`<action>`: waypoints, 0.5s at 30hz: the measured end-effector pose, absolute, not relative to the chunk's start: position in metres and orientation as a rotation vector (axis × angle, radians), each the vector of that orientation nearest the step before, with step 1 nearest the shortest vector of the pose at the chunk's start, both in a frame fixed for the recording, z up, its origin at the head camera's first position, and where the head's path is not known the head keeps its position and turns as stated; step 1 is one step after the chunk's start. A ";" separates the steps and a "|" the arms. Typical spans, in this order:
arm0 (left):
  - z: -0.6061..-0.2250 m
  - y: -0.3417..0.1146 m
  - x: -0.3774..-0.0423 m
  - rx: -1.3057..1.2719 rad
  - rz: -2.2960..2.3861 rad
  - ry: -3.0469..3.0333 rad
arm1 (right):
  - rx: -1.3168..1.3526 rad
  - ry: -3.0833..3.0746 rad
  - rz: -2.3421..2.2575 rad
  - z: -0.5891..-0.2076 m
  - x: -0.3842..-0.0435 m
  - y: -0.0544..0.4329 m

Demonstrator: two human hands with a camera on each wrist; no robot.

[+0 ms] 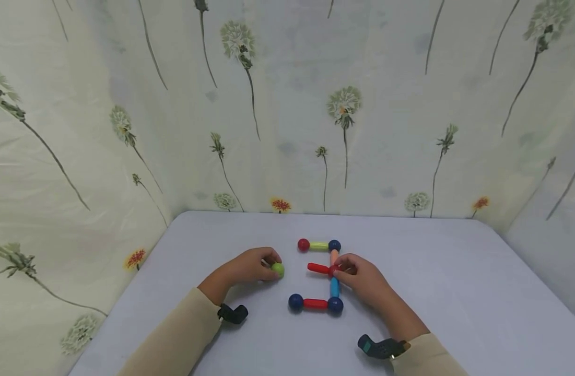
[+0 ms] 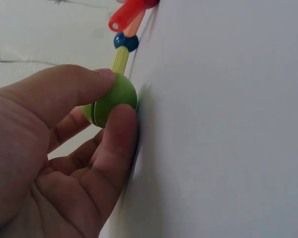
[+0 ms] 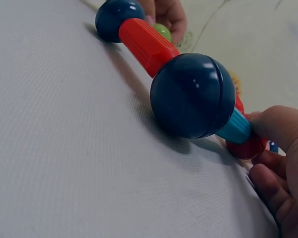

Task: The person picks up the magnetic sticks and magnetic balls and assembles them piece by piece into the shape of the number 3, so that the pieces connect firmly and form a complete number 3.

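Note:
My left hand (image 1: 255,265) pinches a green ball (image 2: 120,96) between thumb and fingers, close to the tabletop. To its right lies a joined figure of balls and rods. My right hand (image 1: 364,279) grips the red ball (image 1: 333,270) in the middle of its upright side. From that ball a red rod (image 1: 318,268) points left, its other end free. An orange rod (image 1: 334,256) runs up to a navy ball (image 1: 334,245), and a blue rod (image 1: 335,288) runs down to another navy ball (image 3: 192,95). The green ball is apart from the red rod.
The figure's far arm is a yellow-green rod (image 1: 319,246) ending in a red ball (image 1: 303,245). Its near arm is a red rod (image 1: 315,304) ending in a navy ball (image 1: 295,303). A flower-patterned cloth (image 1: 287,156) hangs behind the white table (image 1: 240,344).

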State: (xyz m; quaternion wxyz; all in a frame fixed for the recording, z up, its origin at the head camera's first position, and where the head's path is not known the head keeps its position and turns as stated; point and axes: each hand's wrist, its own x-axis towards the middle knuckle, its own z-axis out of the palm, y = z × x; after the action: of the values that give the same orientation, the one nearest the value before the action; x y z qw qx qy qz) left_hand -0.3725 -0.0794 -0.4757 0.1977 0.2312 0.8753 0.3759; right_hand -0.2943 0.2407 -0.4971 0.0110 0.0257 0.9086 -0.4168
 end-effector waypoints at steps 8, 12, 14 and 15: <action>-0.474 -0.048 -0.375 0.611 1.092 2.438 | 0.062 2.837 -1.302 -0.497 -0.295 0.240; -0.473 -0.036 -0.374 0.609 1.135 2.446 | 0.067 2.847 -1.293 -0.497 -0.295 0.241; -0.473 -0.032 -0.372 0.602 1.150 2.454 | 0.072 2.839 -1.303 -0.498 -0.296 0.241; -0.473 -0.030 -0.372 0.596 1.153 2.458 | 0.071 2.835 -1.306 -0.498 -0.296 0.242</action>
State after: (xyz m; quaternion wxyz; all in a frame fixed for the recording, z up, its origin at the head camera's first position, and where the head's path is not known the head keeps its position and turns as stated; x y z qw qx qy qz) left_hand -0.3716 -0.0298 -0.4726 0.1800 0.2110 0.8699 0.4079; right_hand -0.2959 0.2415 -0.4984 0.0096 0.0227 0.9080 -0.4182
